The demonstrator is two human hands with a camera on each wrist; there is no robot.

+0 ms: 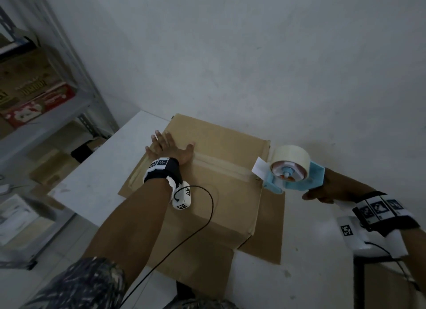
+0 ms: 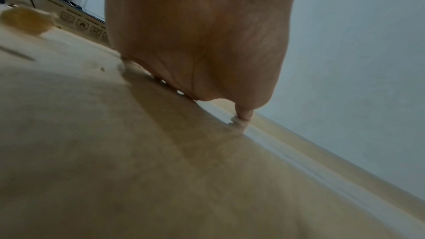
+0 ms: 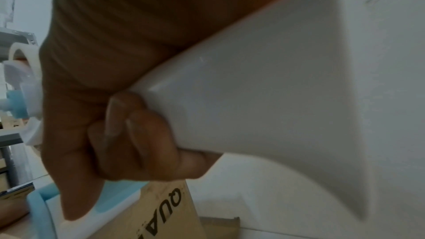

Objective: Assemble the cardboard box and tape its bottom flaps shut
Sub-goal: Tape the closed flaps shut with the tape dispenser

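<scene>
A brown cardboard box [image 1: 207, 207] stands on the white table [image 1: 92, 177] with its flaps folded flat on top. A strip of clear tape [image 1: 221, 167] runs along the centre seam. My left hand [image 1: 169, 148] lies flat on the box's far left part, fingers spread, thumb on the tape; its palm [image 2: 202, 43] presses the cardboard [image 2: 115, 152]. My right hand [image 1: 322, 191] grips the handle of a blue tape dispenser [image 1: 292, 172] with a roll of tape [image 1: 291, 157], held at the box's right edge. Its fingers [image 3: 128, 134] curl round the handle.
A grey metal shelf [image 1: 57, 106] with printed cartons stands at the left. A white wall [image 1: 253, 55] rises right behind the box. A loose flap [image 1: 269, 225] sticks out at the box's right side. A black cable [image 1: 202, 218] from the wrist camera trails over the box.
</scene>
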